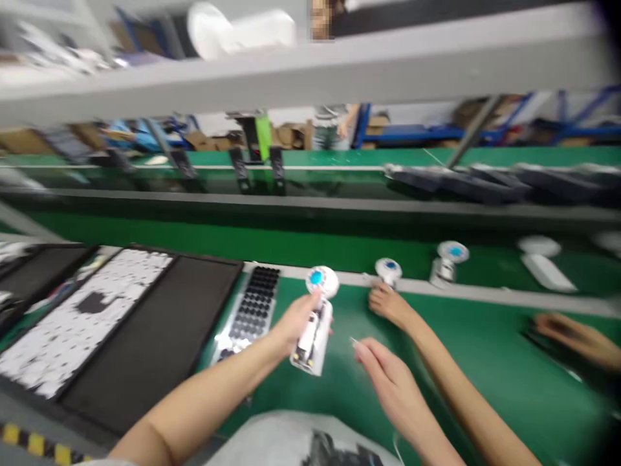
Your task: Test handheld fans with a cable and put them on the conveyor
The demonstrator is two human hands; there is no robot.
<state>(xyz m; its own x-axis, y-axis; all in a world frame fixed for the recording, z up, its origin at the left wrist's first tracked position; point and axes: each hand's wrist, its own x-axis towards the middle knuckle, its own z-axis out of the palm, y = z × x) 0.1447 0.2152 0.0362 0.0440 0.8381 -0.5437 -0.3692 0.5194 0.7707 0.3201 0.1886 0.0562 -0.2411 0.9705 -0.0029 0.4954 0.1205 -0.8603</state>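
My left hand (297, 318) is closed around a white device (314, 343) with a round head and a bright blue centre. Its lower body lies open and shows inner parts, tilted toward me above the green mat. Close by on the right, my right hand (385, 372) pinches a small, thin, pale piece (354, 341); it is too small to name. The tip of that piece points toward the device without touching it. A co-worker's hand (387, 303) reaches in beside mine and touches a similar white device (389, 266).
A sheet of black round pads (256, 301) lies left of my hands, next to a black tray (160, 330) and a white perforated sheet (92, 310). Along the bench stands another device (449, 262). Another person's hand (577, 336) is at far right. A grey shelf beam (310, 71) crosses above.
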